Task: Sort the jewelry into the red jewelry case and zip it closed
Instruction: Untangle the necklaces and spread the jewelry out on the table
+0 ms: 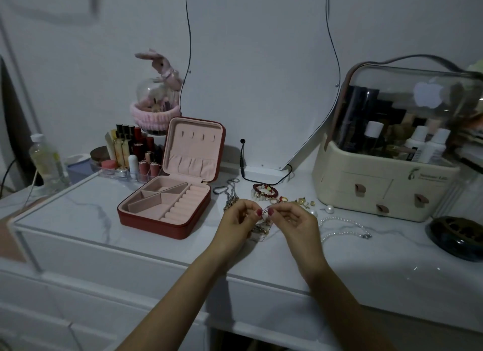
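Between the two raised hands, just right of the red jewelry case (164,206), a small jewelry piece (265,211) is pinched at fingertip level above the marble-patterned tabletop (78,220). The left hand (239,221) and right hand (296,221) each close thumb and forefinger on it from opposite sides, the remaining fingers loosely curled; what kind of piece it is cannot be told at this size. More chain or metal appears to hang below the pinch, toward a small pile on the table.

The case stands open, lid upright, its pink-lined tray showing angled compartments and a row of ring rolls, all apparently unfilled, so sorting seems barely begun. Still loose on the table lie a silver chain necklace (230,191), a red bead bracelet (265,189), rings and gold earrings (303,201), loose pearls (329,209) and a pearl necklace (342,227).

Handling, as judged: the pinched piece is light, limp and prone to tangling, and is best held at a clasp or end link. Chains will slide and knot if bunched; pearls roll freely and warrant a fingertip pinch. The bracelet is firmer and can be lifted by its loop.
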